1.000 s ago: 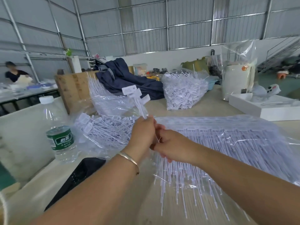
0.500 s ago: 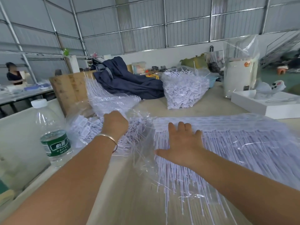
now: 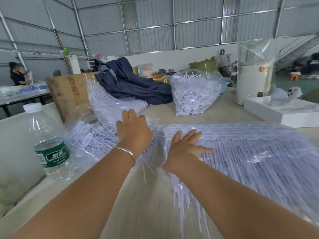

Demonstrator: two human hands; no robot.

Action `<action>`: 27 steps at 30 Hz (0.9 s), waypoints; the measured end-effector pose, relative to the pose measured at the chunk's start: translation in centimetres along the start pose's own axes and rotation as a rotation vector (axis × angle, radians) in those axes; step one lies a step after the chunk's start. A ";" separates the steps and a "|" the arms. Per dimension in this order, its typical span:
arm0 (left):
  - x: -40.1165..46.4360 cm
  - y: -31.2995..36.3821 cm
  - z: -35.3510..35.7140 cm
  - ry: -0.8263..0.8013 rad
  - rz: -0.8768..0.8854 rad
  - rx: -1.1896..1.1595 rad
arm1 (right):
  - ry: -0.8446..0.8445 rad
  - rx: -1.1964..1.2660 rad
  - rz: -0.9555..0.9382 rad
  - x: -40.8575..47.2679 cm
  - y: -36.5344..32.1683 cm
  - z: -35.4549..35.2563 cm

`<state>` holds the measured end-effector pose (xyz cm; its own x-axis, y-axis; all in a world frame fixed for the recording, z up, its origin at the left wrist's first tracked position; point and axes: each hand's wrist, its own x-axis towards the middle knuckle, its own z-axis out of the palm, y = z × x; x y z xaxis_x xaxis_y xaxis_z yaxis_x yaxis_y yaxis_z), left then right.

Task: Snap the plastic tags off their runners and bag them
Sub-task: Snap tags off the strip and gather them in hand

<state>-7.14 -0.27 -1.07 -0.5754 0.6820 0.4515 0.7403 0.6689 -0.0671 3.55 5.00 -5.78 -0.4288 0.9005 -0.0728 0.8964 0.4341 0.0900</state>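
Plastic everywhere on this pale wooden desk (image 3: 215,111). Left hand (image 3: 133,131), fingers loosely spread, rests on the clear bag of loose white snapped-off tags (image 3: 89,135) toward the left edge. Right hand (image 3: 185,146) presses flat, fingers wide, on the big clear-wrapped sheaf of white tag runners (image 3: 250,149). Slippery film could slide, spilling tags or knocking the clear water bottle (image 3: 50,144).

Bare table strip (image 3: 151,200) between forearms, water bottle (image 3: 50,144) left, tag bags (image 3: 195,97) beyond
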 end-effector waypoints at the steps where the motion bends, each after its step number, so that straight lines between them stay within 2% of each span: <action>1: -0.5 0.1 -0.2 0.001 0.010 -0.048 | -0.004 -0.004 0.029 0.0 -0.2 -0.3; 8: -3.2 0.1 -1.2 -0.003 0.022 -0.284 | 0.094 -0.163 -0.028 -1.3 0.6 -1.1; 11: -4.5 0.2 -1.8 0.006 0.049 -0.367 | 0.209 -0.175 -0.116 -1.5 2.5 -2.0; 13: -5.6 0.5 -2.1 -0.060 0.064 -0.425 | 0.255 -0.088 -0.193 -2.0 4.0 -2.9; 16: -7.4 1.4 -2.3 -0.251 0.086 -0.558 | 0.267 -0.052 -0.252 -3.2 5.8 -4.1; 18: -8.4 2.4 -1.8 -0.407 0.006 -0.793 | 0.284 -0.068 -0.257 -4.0 6.9 -4.6; 22: -10.1 4.4 -1.4 -0.777 -0.415 -1.403 | 0.319 -0.062 -0.275 -5.1 8.3 -6.7; 24: -10.7 4.9 -0.8 -0.929 -0.571 -1.755 | 0.301 -0.067 -0.304 -5.6 8.8 -8.6; 26: -10.7 5.4 -0.3 -1.094 -0.652 -2.063 | 0.290 -0.107 -0.362 -6.1 9.6 -10.4; 27: -10.5 5.7 -0.4 -1.150 -0.628 -2.166 | 0.285 -0.132 -0.404 -6.5 9.7 -10.9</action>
<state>3.27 -3.78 -5.81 -0.1012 0.9188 -0.3816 -0.7186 0.1978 0.6667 13.86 3.66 6.39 -0.7681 0.6237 0.1449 0.6389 0.7318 0.2372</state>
